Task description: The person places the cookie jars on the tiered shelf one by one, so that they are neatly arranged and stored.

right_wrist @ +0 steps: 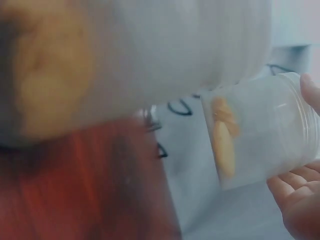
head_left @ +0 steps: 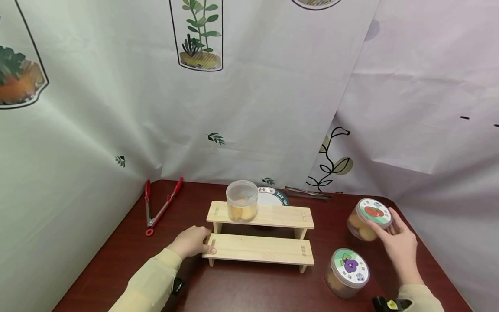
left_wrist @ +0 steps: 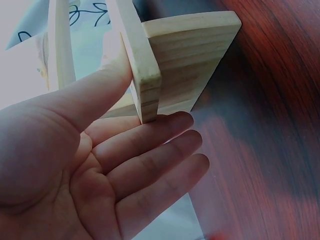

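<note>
My left hand (head_left: 191,242) pinches the left end of a two-step wooden display stand (head_left: 259,248) at its lower board. In the left wrist view the thumb lies on one face of the board and the fingers (left_wrist: 155,160) reach under it, nearly straight. On the right, my right hand (head_left: 399,242) grips a clear jar (head_left: 356,226) around its tomato-pictured lid (head_left: 375,211). This jar tilts, with yellowish pastries at its bottom. Closer to me stands another jar (head_left: 339,279) with an eggplant picture on its lid; a jar blurs large across the right wrist view.
A lidless clear jar (head_left: 242,200) with pastries stands on the stand's upper board. Behind it lies a round white lid or plate with a green rim (head_left: 283,198), beside metal tongs (head_left: 309,193). Red-handled tongs (head_left: 156,219) lie spread at the left. Printed curtains (head_left: 253,108) enclose the table.
</note>
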A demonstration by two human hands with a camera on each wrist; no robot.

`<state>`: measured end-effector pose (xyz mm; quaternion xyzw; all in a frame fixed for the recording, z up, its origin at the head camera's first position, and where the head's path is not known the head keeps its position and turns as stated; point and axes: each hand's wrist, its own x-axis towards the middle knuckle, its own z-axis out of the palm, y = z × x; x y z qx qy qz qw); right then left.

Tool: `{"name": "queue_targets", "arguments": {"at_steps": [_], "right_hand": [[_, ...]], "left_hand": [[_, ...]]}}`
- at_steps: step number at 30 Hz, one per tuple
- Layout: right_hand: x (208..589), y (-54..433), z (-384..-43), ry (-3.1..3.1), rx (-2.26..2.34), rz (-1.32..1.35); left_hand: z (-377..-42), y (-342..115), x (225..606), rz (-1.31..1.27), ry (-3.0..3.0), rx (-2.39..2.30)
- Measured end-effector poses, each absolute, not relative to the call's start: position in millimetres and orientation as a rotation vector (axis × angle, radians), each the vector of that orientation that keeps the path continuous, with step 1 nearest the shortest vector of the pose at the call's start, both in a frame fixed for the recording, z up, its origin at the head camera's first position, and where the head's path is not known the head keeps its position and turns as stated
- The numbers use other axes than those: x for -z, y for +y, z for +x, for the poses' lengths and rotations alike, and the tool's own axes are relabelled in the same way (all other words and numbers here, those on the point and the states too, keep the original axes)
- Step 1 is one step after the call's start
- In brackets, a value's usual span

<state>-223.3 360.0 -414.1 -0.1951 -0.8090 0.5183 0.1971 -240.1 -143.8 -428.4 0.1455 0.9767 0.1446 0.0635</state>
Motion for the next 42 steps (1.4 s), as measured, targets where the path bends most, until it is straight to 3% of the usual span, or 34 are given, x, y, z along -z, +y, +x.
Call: {"name": "queue_targets", "arguments": {"at_steps": [11, 42], "right_hand": [[391, 340, -220, -2.343, -1.366, -0.349], [380, 253, -238, -2.428, -1.421, 0.047]], "left_hand": [[-240, -145, 430, 0.421, 2.942, -0.447], [-241, -145, 426, 0.42, 2.937, -0.415]]}}
